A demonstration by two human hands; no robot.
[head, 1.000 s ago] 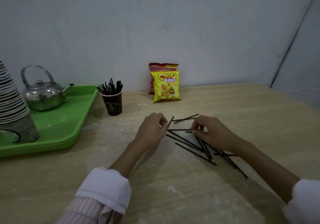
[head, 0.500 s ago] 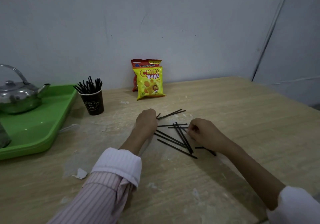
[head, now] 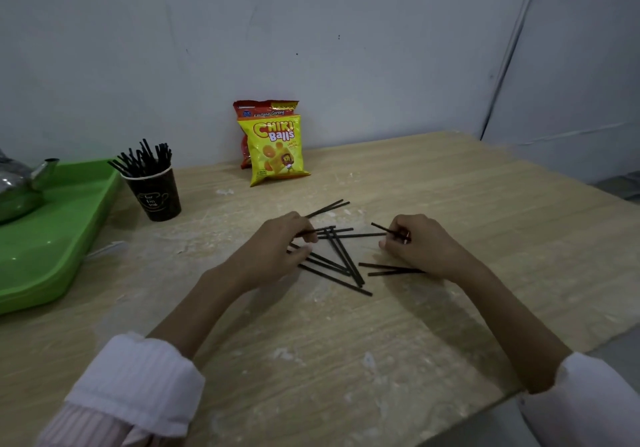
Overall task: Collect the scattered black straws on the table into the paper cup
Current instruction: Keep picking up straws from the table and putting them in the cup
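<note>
**Work surface.** The wooden table (head: 467,211) carries the scattered straws (head: 341,259), a loose, crossing pile of black sticks lying flat between the two hands. Two more lie side by side just beyond the pile.

**Left hand.** The left hand (head: 273,251) rests at the left edge of the pile. Its fingers are curled, and thumb and forefinger are closed on the end of one pinched straw (head: 322,230), which points right across the pile.

**Right hand.** The right hand (head: 420,246) rests at the right edge of the pile. Its fingertips are clamped on a lifted straw (head: 384,229), whose free end slants up and to the left (clear of the table surface).

**Receptacle.** The paper cup (head: 156,194), dark with a pale rim, stands upright well to the left of the hands, just beside the green tray (head: 59,239). It already contains a bundle of upright straws (head: 145,157).

**Other items.** A metal kettle (head: 17,187) sits on the tray. A yellow snack bag (head: 275,150) leans at the wall, with a red bag (head: 265,107) behind it.
</note>
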